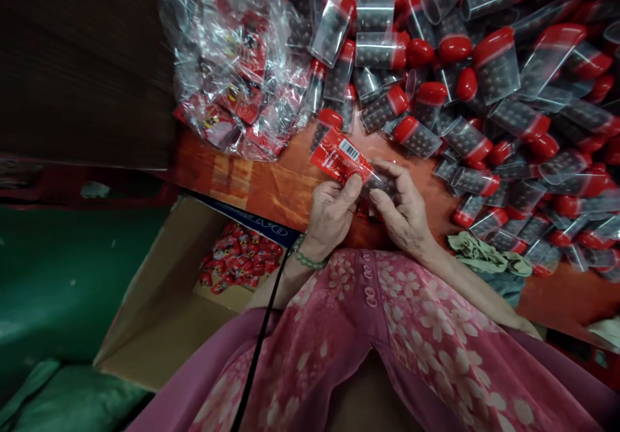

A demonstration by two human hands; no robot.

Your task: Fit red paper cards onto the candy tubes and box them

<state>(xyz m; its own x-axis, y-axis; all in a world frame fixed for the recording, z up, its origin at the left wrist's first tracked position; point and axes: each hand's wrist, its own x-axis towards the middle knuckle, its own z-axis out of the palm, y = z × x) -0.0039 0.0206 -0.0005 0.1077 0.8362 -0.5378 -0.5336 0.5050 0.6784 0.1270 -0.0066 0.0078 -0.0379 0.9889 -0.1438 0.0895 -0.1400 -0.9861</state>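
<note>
In the head view, centre of frame, the left hand [334, 216] has its grip pinching a red printed wrapper [332, 157]; the right hand's [404, 209] pinches a clear container [386, 185] beside it. Uneven pulling could crease the thin wrapper; a loose hold could let the smooth container roll off the bench [271, 190].

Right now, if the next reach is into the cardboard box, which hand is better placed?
Likely the left hand: it is nearer the cardboard box and the small red pieces inside. The right hand is farther off. Both hold the red barcoded packaging, so the left should release first.
</note>
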